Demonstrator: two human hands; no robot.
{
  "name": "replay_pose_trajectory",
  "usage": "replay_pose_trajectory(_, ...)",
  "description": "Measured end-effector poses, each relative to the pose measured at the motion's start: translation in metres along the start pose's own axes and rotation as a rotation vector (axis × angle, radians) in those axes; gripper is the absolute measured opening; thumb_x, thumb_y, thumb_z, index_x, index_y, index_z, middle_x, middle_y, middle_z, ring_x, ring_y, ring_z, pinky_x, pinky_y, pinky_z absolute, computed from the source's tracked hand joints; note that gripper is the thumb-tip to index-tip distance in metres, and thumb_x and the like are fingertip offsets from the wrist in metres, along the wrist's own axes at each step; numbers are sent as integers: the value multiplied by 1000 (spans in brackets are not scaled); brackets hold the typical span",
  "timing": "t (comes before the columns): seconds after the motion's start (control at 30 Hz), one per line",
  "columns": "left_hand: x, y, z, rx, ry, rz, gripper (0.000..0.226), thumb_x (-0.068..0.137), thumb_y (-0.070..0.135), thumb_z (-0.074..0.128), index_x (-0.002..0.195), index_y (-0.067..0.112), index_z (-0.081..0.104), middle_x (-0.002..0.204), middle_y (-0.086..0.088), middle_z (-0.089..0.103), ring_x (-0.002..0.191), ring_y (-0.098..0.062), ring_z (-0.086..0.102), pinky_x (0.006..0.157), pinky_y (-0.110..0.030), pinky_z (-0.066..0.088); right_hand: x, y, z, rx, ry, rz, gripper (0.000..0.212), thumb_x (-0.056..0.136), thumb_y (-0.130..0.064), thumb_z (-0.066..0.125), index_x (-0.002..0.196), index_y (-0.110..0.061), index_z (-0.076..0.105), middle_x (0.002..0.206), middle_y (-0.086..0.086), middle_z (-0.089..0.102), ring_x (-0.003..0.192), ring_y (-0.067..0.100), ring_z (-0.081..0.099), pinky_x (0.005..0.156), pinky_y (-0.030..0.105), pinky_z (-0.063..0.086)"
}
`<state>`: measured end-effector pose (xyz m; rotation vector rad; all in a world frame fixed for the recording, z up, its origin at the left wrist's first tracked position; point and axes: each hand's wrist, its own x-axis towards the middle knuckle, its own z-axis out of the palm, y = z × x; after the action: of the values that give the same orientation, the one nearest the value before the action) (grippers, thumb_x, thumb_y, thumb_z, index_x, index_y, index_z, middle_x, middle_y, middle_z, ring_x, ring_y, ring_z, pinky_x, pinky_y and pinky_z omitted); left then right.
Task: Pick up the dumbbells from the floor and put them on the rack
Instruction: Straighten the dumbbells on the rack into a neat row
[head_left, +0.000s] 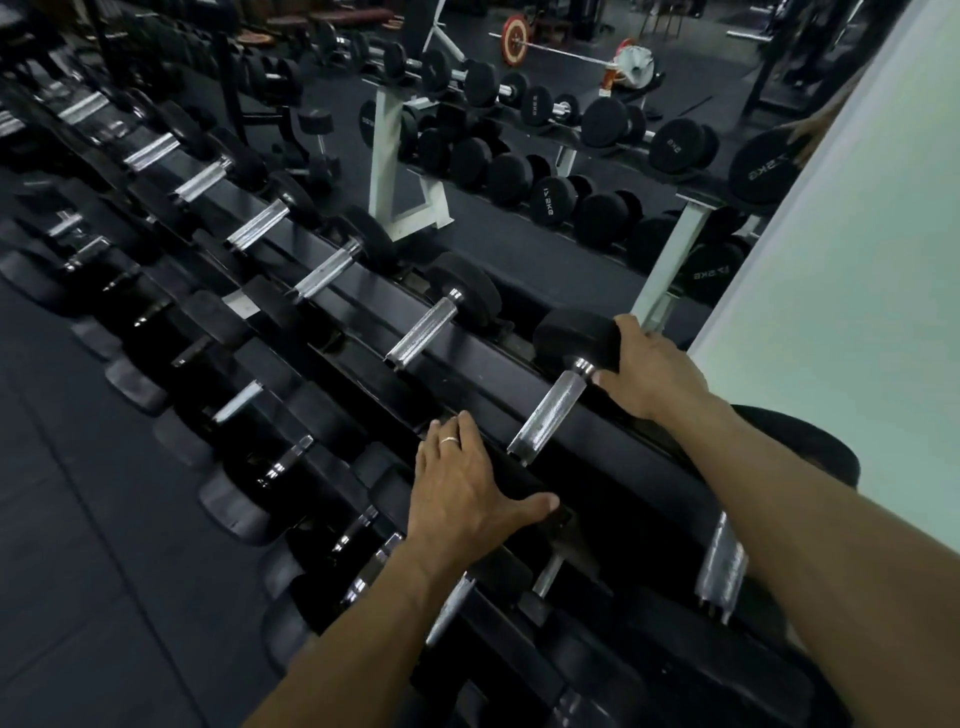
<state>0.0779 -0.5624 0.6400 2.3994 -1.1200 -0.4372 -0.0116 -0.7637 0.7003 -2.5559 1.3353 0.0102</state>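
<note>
Head view: we see both hands on one dumbbell (550, 410) lying on the top tier of the rack (467, 358), at its right end near the mirror (519, 244). The left hand (467, 488) lies over the near black head, fingers spread and only lightly curved, thumb out to the side, ring visible. The right hand (649, 369) cups the far head, fingers curled over its edge. We judge this dumbbell as placed or in final seating, so this piece is nearly done. The floor (93, 545) in frame shows no loose dumbbells, but only part of it is visible, so we cannot tell what is left.

The dumbbell has round black rubber heads and a knurled chrome handle, bare between the hands, and sits square across the rails in line with its neighbours. It looks heavy. More dumbbells fill the lower tiers.
</note>
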Motion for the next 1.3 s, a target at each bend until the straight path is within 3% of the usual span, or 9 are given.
replay_pose_trajectory(0.1, -17, 11, -1, 41, 80, 55, 113, 77, 68, 62, 153, 6, 7, 161, -17, 12, 150, -31, -2, 123, -44, 9, -30, 0, -7, -34, -2, 17, 75, 91, -44, 61, 149, -14, 23, 144, 19, 40, 125, 41, 49, 98, 49, 43)
replay_pose_trajectory(0.2, -35, 21, 0, 54, 104, 102, 106, 83, 69, 52, 153, 5, 6, 161, -18, 9, 150, -30, -4, 123, -43, 4, -60, 12, -13, -63, -1, -11, 71, 91, -44, 61, 148, -14, 31, 145, 18, 41, 129, 37, 47, 106, 47, 40)
replay_pose_trajectory(0.33, -62, 40, 8, 35, 118, 154, 100, 86, 70, 45, 154, 6, 6, 162, -16, 5, 150, -29, -11, 123, -43, -3, -92, 35, -25, -65, 36, -3, 68, 91, -42, 61, 147, -13, 35, 148, 17, 40, 135, 36, 41, 111, 47, 35)
replay_pose_trajectory(0.5, -93, 66, 32, -88, 87, 203, 96, 89, 66, 43, 154, 8, 3, 163, -13, -2, 148, -20, -20, 116, -30, -14, -116, 73, -36, 4, 72, 43, 67, 92, -40, 60, 147, -12, 33, 151, 16, 36, 139, 35, 36, 113, 48, 32)
replay_pose_trajectory(0.63, -115, 96, 61, -197, 39, 133, 98, 88, 65, 47, 155, 11, 0, 164, -7, -4, 148, -15, -19, 122, -33, -5, -122, 113, -40, 82, 71, 48, 72, 92, -39, 61, 151, -14, 29, 153, 15, 33, 137, 36, 39, 109, 45, 35)
replay_pose_trajectory(0.77, -136, 122, 91, -272, 6, -28, 116, 76, 75, 55, 154, 11, -2, 164, -6, -4, 149, -17, -17, 123, -40, 9, -120, 145, -43, 137, -30, 9, 73, 95, -37, 60, 154, -14, 23, 155, 16, 31, 137, 36, 40, 109, 42, 35)
replay_pose_trajectory(0.93, -149, 144, 116, -374, 1, -180, 140, 56, 77, 71, 153, 20, -13, 161, 5, -13, 150, -20, -8, 121, -42, 21, -110, 167, -43, 172, -137, -86, 57, 98, -31, 56, 149, -21, 33, 133, 15, 58, 118, 33, 56, 98, 39, 45)
replay_pose_trajectory(1.1, -146, 148, 119, -395, 15, -184, 143, 54, 68, 79, 153, 17, -12, 158, 8, -12, 150, -19, 1, 120, -39, 25, -106, 176, -44, 200, -125, -126, 46, 96, -31, 59, 138, -23, 43, 119, 15, 64, 107, 34, 60, 91, 40, 49)
replay_pose_trajectory(1.3, -141, 142, 113, -397, -20, -146, 141, 59, 63, 82, 153, 14, -11, 159, 4, -11, 149, -19, 2, 121, -36, 22, -113, 175, -39, 226, -45, -99, 47, 97, -29, 59, 140, -22, 43, 121, 14, 64, 110, 35, 60, 92, 39, 46)
